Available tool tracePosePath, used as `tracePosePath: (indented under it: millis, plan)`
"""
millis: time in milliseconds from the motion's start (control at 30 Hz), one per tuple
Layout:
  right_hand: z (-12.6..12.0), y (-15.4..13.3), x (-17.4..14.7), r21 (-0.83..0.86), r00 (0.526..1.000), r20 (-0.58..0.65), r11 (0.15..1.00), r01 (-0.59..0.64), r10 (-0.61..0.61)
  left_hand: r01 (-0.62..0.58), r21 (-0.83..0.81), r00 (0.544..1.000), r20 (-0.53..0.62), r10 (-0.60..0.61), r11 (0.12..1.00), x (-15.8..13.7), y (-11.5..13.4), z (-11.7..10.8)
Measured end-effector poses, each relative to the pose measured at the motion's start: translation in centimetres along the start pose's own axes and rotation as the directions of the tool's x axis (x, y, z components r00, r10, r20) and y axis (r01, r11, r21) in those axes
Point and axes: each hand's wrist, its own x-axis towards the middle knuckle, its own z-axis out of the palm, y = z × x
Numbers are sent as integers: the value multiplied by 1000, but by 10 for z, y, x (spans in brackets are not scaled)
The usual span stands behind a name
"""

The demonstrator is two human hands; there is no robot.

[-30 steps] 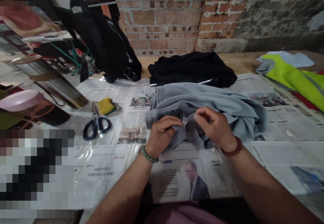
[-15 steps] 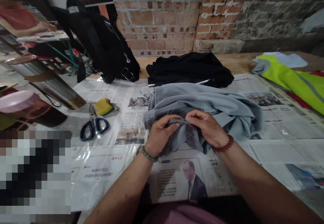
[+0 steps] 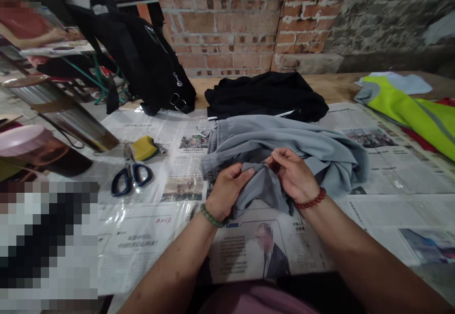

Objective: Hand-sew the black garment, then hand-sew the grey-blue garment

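Observation:
A grey garment with a gathered elastic waistband lies bunched on the newspaper-covered table. My left hand, with a green bead bracelet at the wrist, pinches a loose flap of its cloth between thumb and fingers. Close beside it, my right hand, wearing a red bead bracelet, has thumb and forefinger pressed together at the upper edge of the same flap. Whether a needle or thread is in the right fingers is too small to make out. The flap hangs down between both hands.
Scissors with dark blue handles lie left, by a yellow sponge. Farther left stand a steel flask and a pink-lidded cup. Behind are a black backpack and black clothing; a neon-yellow garment is right. A person sits far left.
My right hand has moved slightly up and away from the left hand. The grey flap now lies smoother, its face turned more toward me. My left hand keeps its pinch.

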Motion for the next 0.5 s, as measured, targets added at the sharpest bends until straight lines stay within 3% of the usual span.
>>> tracePosePath:
  millis: [267,500]
  plan:
    - [-20,-11,14,30,993,-26,993,118,-117,-19,59,999,28,17,998,-3,3,-8]
    - [-26,-26,12,14,985,89,989,147,-148,-2,-80,1000,27,4,997,-2,5,-14]
